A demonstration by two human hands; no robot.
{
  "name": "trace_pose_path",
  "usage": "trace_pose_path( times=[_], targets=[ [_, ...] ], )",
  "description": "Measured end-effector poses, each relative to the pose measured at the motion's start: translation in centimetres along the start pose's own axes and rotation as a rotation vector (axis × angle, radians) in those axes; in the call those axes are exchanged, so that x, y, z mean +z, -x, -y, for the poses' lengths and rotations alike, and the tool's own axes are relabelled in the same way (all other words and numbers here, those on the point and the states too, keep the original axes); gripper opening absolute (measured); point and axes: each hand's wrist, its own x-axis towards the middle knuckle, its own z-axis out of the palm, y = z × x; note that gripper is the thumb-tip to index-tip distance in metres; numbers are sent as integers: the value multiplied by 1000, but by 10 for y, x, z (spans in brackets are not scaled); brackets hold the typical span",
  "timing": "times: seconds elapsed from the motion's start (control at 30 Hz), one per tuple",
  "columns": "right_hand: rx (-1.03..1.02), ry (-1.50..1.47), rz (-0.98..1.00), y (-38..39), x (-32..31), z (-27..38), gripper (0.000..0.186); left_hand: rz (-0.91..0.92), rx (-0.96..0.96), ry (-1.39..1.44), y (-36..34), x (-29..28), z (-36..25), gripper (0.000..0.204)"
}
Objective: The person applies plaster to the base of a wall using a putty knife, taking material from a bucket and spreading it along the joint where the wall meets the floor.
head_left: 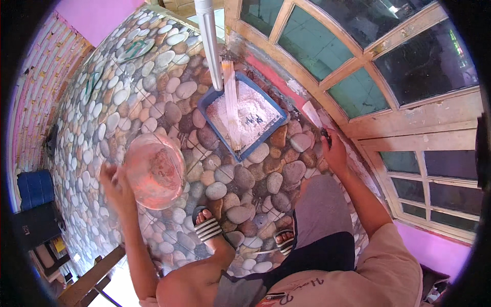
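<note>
My right hand [335,151] is closed round the dark handle of a putty knife [312,114], its pale blade against the foot of the wall below the window frame. On the left, my left hand [117,189] is at the edge of a translucent pinkish tub [146,190], fingers apart and slightly curled. Whether they touch the rim I cannot tell. Some wet-looking pinkish residue shows inside the tub. A blue square dustpan [273,126] ahead of me holds whitish powder and a few dark bits. Across it lies a pale wooden strip [231,105].
A white pole [207,43] rises from the dustpan's far side. Wooden-framed windows [358,53] line the right. Sandals [139,49] lie on the pebble-patterned floor [153,110] at the far left. Blue and black boxes [35,189] stand at the left edge, and a wooden bar [92,276] is at lower left.
</note>
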Motion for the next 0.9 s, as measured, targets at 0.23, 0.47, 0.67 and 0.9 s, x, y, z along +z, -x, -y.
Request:
trace_pose_path(
  times=[0.23, 0.47, 0.67, 0.9],
  targets=[
    [33, -81, 126, -11, -24, 58, 33, 613, 177, 84, -98, 130, -179, 82],
    [-2, -100, 342, -8, -61, 83, 35, 482, 329, 107, -137, 199, -220, 62],
    [-112, 76, 244, -12, -54, 52, 33, 169, 363, 96, -168, 230, -178, 42],
    [-134, 101, 135, -49, 6, 34, 35, 215, 292, 310, -228, 224, -137, 44]
  ],
)
